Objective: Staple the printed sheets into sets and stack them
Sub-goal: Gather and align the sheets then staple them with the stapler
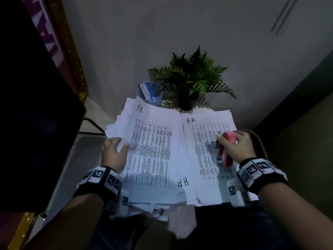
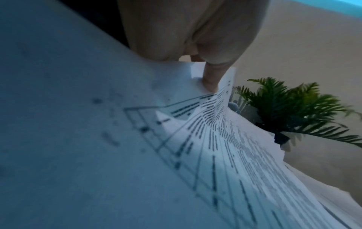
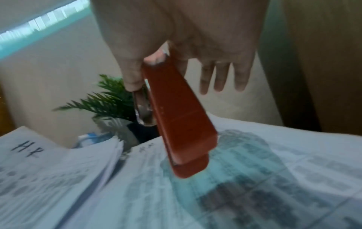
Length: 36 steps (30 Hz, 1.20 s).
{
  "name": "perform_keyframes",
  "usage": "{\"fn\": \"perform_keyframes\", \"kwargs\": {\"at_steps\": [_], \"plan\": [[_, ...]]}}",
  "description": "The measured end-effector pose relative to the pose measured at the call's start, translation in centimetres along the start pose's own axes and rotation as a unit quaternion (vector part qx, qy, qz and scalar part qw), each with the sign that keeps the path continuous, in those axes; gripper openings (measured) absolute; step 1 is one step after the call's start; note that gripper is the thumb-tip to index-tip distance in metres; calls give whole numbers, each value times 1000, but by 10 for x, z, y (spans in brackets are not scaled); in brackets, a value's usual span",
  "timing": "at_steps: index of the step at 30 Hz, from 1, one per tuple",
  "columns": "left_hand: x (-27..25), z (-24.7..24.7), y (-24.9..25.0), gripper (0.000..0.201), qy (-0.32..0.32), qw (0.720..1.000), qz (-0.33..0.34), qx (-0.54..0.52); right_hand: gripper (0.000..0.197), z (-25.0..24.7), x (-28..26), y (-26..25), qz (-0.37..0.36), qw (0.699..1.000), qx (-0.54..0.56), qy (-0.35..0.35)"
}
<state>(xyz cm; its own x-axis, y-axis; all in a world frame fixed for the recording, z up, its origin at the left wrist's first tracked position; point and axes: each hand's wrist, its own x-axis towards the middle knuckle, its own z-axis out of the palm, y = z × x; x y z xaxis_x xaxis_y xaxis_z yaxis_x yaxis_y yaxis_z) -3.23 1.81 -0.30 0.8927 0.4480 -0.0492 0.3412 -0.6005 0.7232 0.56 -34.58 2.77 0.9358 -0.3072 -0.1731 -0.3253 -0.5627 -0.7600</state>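
Stapling station: loose sheets, stapler raised.
Left hand (image 1: 113,152) pinches left pile (image 1: 149,141) at its edge; right pile (image 1: 203,154) alongside; right hand (image 1: 237,147) grips red stapler (image 1: 225,150) above it. Square the corner before stapling.

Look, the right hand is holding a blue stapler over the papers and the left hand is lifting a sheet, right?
Not quite: the stapler is red, not blue, as the right wrist view shows. The right hand does hold it over the papers, and the left hand is lifting a sheet.
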Motion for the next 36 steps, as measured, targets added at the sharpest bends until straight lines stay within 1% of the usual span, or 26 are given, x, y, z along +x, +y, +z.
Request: {"fn": "perform_keyframes", "kwargs": {"at_steps": [3,5,6,8,10,13,14,15,16,17,18,19,20,21,22,23,24,25,26,28,30,31,32,33,34,36], "plan": [[-23,-13,10,20,13,996,41,-72,58,6,-31,-28,-9,988,66,-138],[-37,-22,18,15,13,992,64,-110,58,14,-50,-45,-17,973,120,-197],[-44,-26,23,14,7,989,74,-127,50,18,-57,-52,-20,966,146,-212],[-57,-32,29,16,-11,983,83,-166,36,25,-68,-65,-18,950,214,-227],[-67,-36,35,19,-27,974,92,-203,36,27,-76,-76,-19,928,298,-221],[-73,-46,42,28,-19,966,116,-229,13,17,-81,-92,-26,897,394,-201],[-74,-51,45,31,-14,965,127,-231,13,12,-79,-94,-27,890,411,-196],[-73,-56,49,31,-9,964,136,-227,20,5,-79,-96,-27,886,420,-194],[-72,-62,53,35,-7,967,141,-213,32,-3,-77,-97,-25,888,416,-194],[-71,-68,58,48,-12,972,142,-188,44,-11,-76,-98,-20,891,406,-200],[-69,-73,63,71,-27,976,134,-168,53,-20,-76,-100,-19,891,400,-213],[-66,-79,69,93,-53,979,118,-158,56,-29,-76,-104,-22,889,395,-230],[-65,-84,76,107,-88,978,102,-159,56,-38,-75,-106,-28,887,389,-245],[-65,-88,83,110,-127,973,99,-167,52,-47,-75,-110,-32,889,380,-255],[-65,-90,90,104,-166,966,102,-170,46,-55,-75,-114,-32,891,369,-262],[-66,-91,96,89,-200,960,106,-164,39,-63,-74,-118,-31,894,358,-266],[-69,-92,103,67,-226,954,112,-162,35,-69,-73,-121,-32,896,351,-271],[-72,-91,108,47,-238,950,120,-162,34,-75,-72,-124,-29,896,345,-280],[-75,-90,112,37,-240,948,129,-163,35,-79,-71,-125,-21,896,341,-283],[-80,-87,115,38,-231,952,131,-153,46,-81,-67,-129,-4,914,308,-263],[-84,-77,111,29,-231,956,109,-142,71,-75,-61,-128,26,941,273,-200],[-85,-68,107,29,-240,957,92,-136,79,-70,-59,-128,32,953,253,-162],[-86,-59,101,35,-252,956,81,-128,74,-65,-57,-127,25,968,218,-122],[-87,-51,96,40,-261,957,72,-100,59,-61,-57,-127,15,980,174,-91],[-88,-42,90,42,-267,959,66,-72,47,-57,-59,-125,17,987,138,-81],[-87,-26,74,46,-282,959,31,-18,45,-42,-59,-119,44,992,76,-94]]}}
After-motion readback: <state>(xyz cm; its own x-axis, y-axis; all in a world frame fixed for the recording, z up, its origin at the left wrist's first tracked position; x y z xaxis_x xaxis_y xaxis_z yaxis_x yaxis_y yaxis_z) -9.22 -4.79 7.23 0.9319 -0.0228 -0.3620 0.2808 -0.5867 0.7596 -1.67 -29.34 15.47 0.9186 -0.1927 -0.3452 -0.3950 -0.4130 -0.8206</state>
